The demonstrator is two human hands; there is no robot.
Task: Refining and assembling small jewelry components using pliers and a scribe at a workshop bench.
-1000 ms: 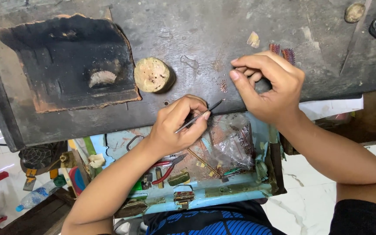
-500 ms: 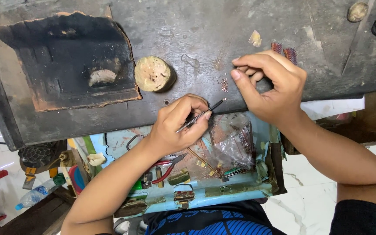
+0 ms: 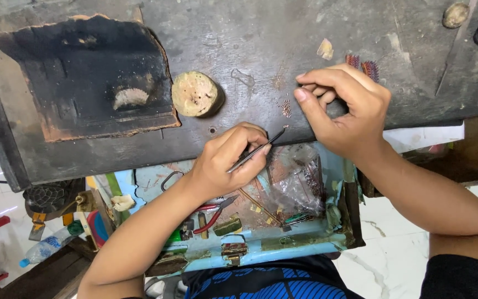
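Along the near edge of the dark desk [image 3: 261,33], two hands are working close together. The left hand [image 3: 228,160] is holding thin tweezers [image 3: 256,149], its grip pressed around the shaft, with the tip pointing up and right over the desk edge. The right hand [image 3: 347,113] is resting on the desk with thumb and forefinger drawn together; whether anything is pinched between them cannot be told. A small scatter of tiny reddish beads [image 3: 286,106] is lying on the desk just left of the right thumb, between the two hands and near the edge.

One round disc [image 3: 195,94] is sitting left of the beads, and one charred square block [image 3: 92,77] is lying further left, touching the desk's front strip. Open desk surface is running behind the hands, broken by one pale chip [image 3: 325,49], two red bristly pieces [image 3: 362,65] and one round pebble [image 3: 455,14] at the far right.

Below the edge, one open blue drawer [image 3: 283,243] is holding one red-handled plier [image 3: 212,213] and one crumpled clear bag [image 3: 300,177]. One plastic bottle [image 3: 45,248] is lying at lower left.
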